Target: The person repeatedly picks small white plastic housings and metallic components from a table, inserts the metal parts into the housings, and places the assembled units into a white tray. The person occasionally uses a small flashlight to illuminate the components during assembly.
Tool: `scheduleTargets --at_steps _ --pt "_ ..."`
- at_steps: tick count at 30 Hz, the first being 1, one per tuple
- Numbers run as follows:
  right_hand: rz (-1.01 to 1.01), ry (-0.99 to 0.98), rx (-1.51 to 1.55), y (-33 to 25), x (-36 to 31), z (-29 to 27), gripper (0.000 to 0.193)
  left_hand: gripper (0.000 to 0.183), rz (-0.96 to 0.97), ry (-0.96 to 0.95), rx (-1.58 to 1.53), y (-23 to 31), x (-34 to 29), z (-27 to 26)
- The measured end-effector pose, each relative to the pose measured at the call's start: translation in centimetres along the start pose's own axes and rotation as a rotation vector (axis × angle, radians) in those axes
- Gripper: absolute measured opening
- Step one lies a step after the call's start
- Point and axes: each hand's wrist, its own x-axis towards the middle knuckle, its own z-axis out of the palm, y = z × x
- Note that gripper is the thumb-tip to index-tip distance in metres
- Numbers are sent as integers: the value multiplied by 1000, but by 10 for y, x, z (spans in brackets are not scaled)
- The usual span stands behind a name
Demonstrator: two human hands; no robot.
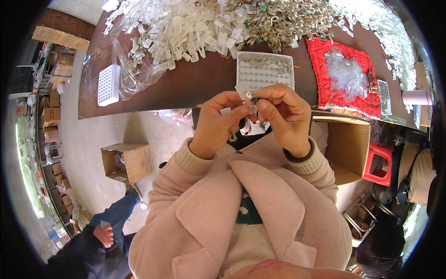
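My left hand (213, 124) pinches a small translucent white plastic piece (242, 90) with a flat tab, held just off the table's near edge. Fingertips of my right hand (291, 117) close on a small dark, shiny metal part (254, 99), which meets the plastic piece. Whether the two are joined cannot be made out. More small clear pieces show among the left fingers. Just beyond my hands lies a white tray (265, 83) with rows of pockets, some holding small round grey discs.
Heaps of translucent plastic pieces (190, 32) and metal parts (283, 21) cover the brown table's (158, 95) far side. A white pocketed tray stack (108, 86) lies left; a red cloth (320, 69) bears clear plastic at right. Below are cardboard boxes (137, 162) and a red stool (378, 162). Another person's hand (104, 235) shows lower left.
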Motion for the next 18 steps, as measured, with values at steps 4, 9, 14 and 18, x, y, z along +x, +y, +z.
scheduleTargets --at_steps 4,9,14,18 --pt "-214 40 -449 -2 -2 4 15 19 158 47 -115 -7 -5 0" --pt "-364 47 -600 -2 -6 15 19 21 419 96 39 -15 -10 6" --pt "-360 33 -573 -1 -9 14 21 25 572 71 193 -20 -12 0" --pt "-165 -14 -363 0 -10 13 18 25 663 63 171 -21 -11 0"
